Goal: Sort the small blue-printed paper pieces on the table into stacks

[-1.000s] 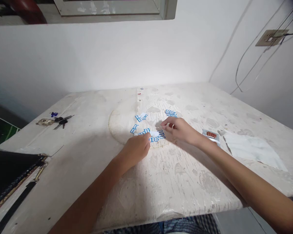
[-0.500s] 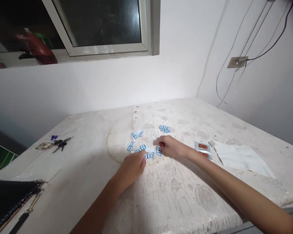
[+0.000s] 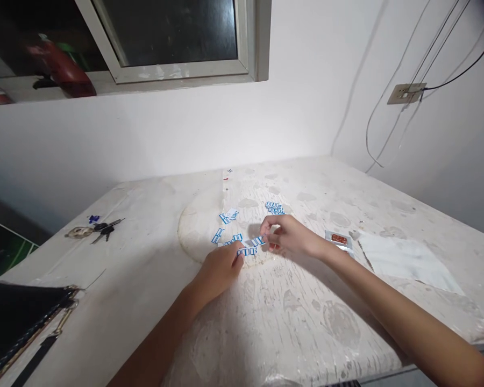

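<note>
My left hand [image 3: 221, 264] is closed, thumb and fingers pinching a white strip [image 3: 247, 251] printed with blue-outlined rectangles. To its right, my right hand [image 3: 292, 235] pinches a small white piece with blue bars [image 3: 258, 241] at its fingertips, close to the strip's upper edge. Whether the two touch I cannot tell. Similar blue-and-white pieces [image 3: 228, 216] lie just beyond my left hand, and another piece [image 3: 217, 235] is at its left. A small pile of blue-marked pieces [image 3: 275, 207] rests behind my right hand. What the pieces are made of does not show.
Keys [image 3: 105, 230] on a ring lie at the table's left. A black bag or pouch [image 3: 20, 322] with a metal clasp fills the lower left. Foil packs with red contents [image 3: 339, 238] and a white cloth or paper sheet [image 3: 407, 262] are at right. A wall [image 3: 185, 129] stands behind.
My right hand has lifted the small blue-barred piece and brought it left, toward the strip. My left hand still pinches the strip. The view has shifted slightly.
</note>
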{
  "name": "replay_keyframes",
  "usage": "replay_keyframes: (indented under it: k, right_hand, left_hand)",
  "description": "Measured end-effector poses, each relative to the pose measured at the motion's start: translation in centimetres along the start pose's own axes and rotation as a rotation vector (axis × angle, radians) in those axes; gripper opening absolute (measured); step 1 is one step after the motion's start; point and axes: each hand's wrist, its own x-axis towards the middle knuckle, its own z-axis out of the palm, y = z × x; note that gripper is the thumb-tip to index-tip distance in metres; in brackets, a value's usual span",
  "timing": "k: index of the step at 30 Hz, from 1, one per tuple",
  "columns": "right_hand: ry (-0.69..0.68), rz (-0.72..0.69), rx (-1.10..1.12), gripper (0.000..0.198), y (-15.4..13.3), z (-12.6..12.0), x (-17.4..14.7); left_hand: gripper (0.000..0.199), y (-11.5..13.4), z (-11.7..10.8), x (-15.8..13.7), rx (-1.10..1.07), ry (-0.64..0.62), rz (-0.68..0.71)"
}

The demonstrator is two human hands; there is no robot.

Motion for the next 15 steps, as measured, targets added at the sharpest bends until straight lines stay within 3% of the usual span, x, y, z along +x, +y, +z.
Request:
replay_keyframes:
  k: [4, 9, 15]
  right_hand:
    - [0.116, -0.033, -0.065, 0.003, -0.8, -0.6, -0.1]
    - [-0.083, 0.01, 0.091, 0.004, 0.3, 1.0, -0.2]
    - [0.063, -0.043, -0.038, 0.005, 2.9, 3.4, 0.5]
  left_hand:
    - [0.02, -0.2, 0.3, 0.3, -0.015, -0.003, -0.013]
    - [0.017, -0.4, 0.5, 0.2, -0.025, 0.006, 0.004]
    - [0.01, -0.5, 0.4, 0.0, -0.025, 0.011, 0.035]
